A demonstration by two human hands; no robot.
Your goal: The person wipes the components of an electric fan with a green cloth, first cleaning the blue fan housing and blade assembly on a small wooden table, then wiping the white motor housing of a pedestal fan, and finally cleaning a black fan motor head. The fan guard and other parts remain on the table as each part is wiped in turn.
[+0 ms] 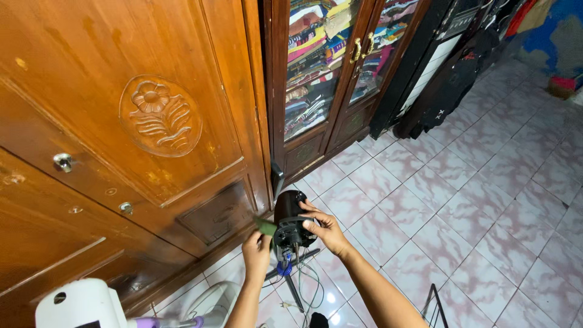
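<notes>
Two hands work on a dark fan motor low in the frame.

Right hand (325, 226) curls around the black fan motor (290, 220) from its 3 o'clock side, fingers wrapped over the housing. Left hand (256, 249), at the motor's 8 o'clock, pinches a small green cloth (265, 226) against the motor's side. Thin wires (306, 285) hang below at 6 o'clock over the pink marbled floor tiles (461, 200). Carved wooden wardrobe (139, 121) stands at 10 o'clock.
</notes>
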